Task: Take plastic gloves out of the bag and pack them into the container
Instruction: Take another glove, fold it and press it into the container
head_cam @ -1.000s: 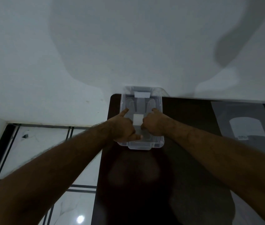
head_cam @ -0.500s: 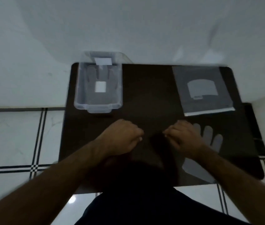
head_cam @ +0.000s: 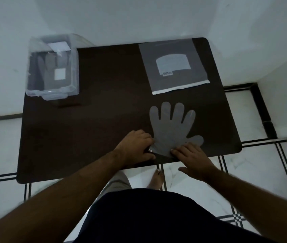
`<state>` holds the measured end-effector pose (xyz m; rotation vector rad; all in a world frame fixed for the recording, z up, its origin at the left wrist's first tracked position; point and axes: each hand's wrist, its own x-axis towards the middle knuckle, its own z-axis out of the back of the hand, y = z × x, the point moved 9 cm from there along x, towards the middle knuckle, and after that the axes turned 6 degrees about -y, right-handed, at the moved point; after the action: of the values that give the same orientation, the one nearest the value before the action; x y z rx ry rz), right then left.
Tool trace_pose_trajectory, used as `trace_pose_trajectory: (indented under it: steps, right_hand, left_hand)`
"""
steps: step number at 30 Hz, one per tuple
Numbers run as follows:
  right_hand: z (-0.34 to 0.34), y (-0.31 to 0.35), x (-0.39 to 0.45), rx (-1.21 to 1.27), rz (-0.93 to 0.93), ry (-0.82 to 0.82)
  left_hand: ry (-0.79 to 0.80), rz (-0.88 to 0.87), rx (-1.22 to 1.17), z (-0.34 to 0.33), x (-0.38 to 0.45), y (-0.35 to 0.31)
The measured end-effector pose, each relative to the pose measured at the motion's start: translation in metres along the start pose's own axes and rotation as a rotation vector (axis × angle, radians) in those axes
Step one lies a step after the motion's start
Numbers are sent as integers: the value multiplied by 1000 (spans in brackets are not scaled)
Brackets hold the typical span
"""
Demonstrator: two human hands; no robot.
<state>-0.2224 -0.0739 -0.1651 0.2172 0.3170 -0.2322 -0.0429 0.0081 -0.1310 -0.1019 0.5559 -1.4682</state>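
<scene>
A translucent plastic glove (head_cam: 172, 127) lies flat on the dark table (head_cam: 104, 111) near its front edge, fingers pointing away from me. My left hand (head_cam: 136, 147) pinches the glove's cuff at its left corner. My right hand (head_cam: 193, 157) rests with fingertips on the cuff's right side, fingers spread. A clear plastic container (head_cam: 51, 67) stands at the table's far left corner with gloves and a white label inside. The grey plastic bag (head_cam: 172, 65) with a white label lies flat at the far right.
White walls stand close behind the table and to the right. The floor around is white tile with black lines. My bare foot (head_cam: 155, 179) shows under the table's front edge.
My hands left the container, drew back to the table's front and moved right onto the flat glove. The view swung down and right.
</scene>
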Motion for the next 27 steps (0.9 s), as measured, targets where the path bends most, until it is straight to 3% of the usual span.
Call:
trace_pose_trajectory:
  steps: [7, 10, 13, 19, 22, 27]
  right_hand:
    - [10, 7, -11, 21, 104, -231]
    - [17, 8, -12, 65, 92, -279]
    - [45, 5, -11, 167, 37, -428]
    - [125, -5, 17, 340, 9, -505]
    - [166, -8, 39, 424, 15, -498]
    - [225, -11, 85, 833, -113, -497]
  left_hand:
    - [37, 58, 103, -35, -3, -28]
    - [35, 91, 107, -43, -6, -35]
    - [-15, 106, 58, -40, -7, -44]
    - [-378, 242, -110, 29, -11, -21]
    - [-417, 295, -272, 69, -22, 9]
    - [-462, 304, -639, 143, -53, 55]
